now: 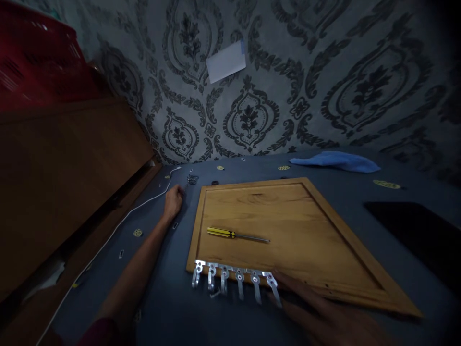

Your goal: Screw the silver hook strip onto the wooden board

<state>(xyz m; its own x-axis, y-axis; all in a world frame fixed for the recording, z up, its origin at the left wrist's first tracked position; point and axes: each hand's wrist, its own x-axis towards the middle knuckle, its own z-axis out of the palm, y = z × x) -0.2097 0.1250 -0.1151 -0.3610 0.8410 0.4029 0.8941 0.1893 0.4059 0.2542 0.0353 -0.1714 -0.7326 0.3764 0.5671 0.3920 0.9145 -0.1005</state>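
Observation:
A wooden panel [259, 206] with a raised frame lies on the blue patterned cloth. Along its near edge sits a metal hook rail [239, 275] with several hooks hanging over the side. At the rail's right end is my right hand [324, 307], its forefinger and thumb on either side of the last hook, somewhat blurred. My left hand [173, 201] rests left of the panel, fingers curled, beside a small heap of metal bits [192, 179], perhaps screws. What its fingertips hold is hidden. A screwdriver [237, 234] with a yellow and black handle lies on the panel.
A white cable [133, 210] runs along the left beside a brown wooden cabinet [72, 178]. Blue fabric [336, 161] lies at the back right, with a dark flat object [414, 230] nearer. The patterned wall [248, 115] rises behind.

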